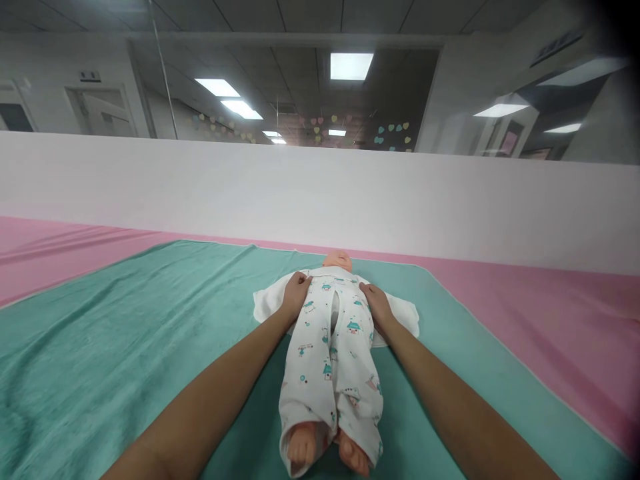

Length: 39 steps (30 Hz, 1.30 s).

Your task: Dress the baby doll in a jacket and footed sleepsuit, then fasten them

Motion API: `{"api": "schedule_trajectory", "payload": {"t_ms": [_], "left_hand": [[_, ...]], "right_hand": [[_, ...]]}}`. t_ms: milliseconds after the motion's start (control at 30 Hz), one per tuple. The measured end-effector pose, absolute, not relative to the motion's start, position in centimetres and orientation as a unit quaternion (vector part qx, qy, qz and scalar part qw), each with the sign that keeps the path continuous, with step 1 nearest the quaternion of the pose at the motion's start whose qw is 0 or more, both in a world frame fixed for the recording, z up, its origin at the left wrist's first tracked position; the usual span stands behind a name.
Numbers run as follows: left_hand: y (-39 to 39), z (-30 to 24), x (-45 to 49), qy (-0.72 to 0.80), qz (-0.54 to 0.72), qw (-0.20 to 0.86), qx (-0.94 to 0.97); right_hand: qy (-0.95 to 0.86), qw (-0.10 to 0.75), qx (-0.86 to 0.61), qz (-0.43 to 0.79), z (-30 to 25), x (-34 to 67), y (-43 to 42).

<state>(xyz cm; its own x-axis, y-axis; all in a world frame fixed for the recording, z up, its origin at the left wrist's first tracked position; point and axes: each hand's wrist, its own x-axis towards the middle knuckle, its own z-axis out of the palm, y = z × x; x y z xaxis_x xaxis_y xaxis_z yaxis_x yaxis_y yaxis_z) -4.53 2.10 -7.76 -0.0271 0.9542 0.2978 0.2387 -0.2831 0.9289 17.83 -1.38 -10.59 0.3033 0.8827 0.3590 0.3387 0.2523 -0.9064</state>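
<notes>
A baby doll [338, 261] lies on its back with its head away from me and its bare feet towards me. It wears white printed pants [311, 347] pulled up high on the body, with a gap at the crotch. Beneath them a white top [269, 298] spreads out to both sides. My left hand [297, 291] is closed on the left edge of the pants near the waistband. At the opposite edge, my right hand [376, 303] pinches the pants' side, its fingertips partly hidden.
Under the doll a green blanket [150, 320] covers a pink sheet [540, 320]. A low white wall [300, 193] runs along the far side, with glass [300, 87] above it that reflects ceiling lights.
</notes>
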Motion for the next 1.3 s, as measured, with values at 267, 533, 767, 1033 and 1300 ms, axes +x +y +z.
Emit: {"api": "schedule_trajectory", "payload": {"t_ms": [267, 533, 767, 1033, 1300], "left_hand": [[1.9, -6.8, -5.4, 0.379, 0.461, 0.328, 0.733], [3.6, -7.1, -4.7, 0.466, 0.461, 0.288, 0.698], [4.2, -8.3, -4.6, 0.484, 0.468, 0.193, 0.714], [3.2, -8.7, -5.6, 0.459, 0.427, 0.148, 0.765], [0.7, -6.2, -7.6, 0.374, 0.334, 0.528, 0.685]], "right_hand": [[-0.694, 0.537, -0.462, 0.126, -7.7, 16.9, -1.8], [-0.635, 0.486, -0.581, 0.149, -7.3, 17.1, 0.5], [-0.58, 0.536, -0.599, 0.13, -8.9, 16.7, -0.3], [-0.607, 0.486, -0.604, 0.174, -9.2, 18.0, -2.2], [-0.624, 0.426, -0.516, 0.403, -8.1, 19.6, -4.4]]}}
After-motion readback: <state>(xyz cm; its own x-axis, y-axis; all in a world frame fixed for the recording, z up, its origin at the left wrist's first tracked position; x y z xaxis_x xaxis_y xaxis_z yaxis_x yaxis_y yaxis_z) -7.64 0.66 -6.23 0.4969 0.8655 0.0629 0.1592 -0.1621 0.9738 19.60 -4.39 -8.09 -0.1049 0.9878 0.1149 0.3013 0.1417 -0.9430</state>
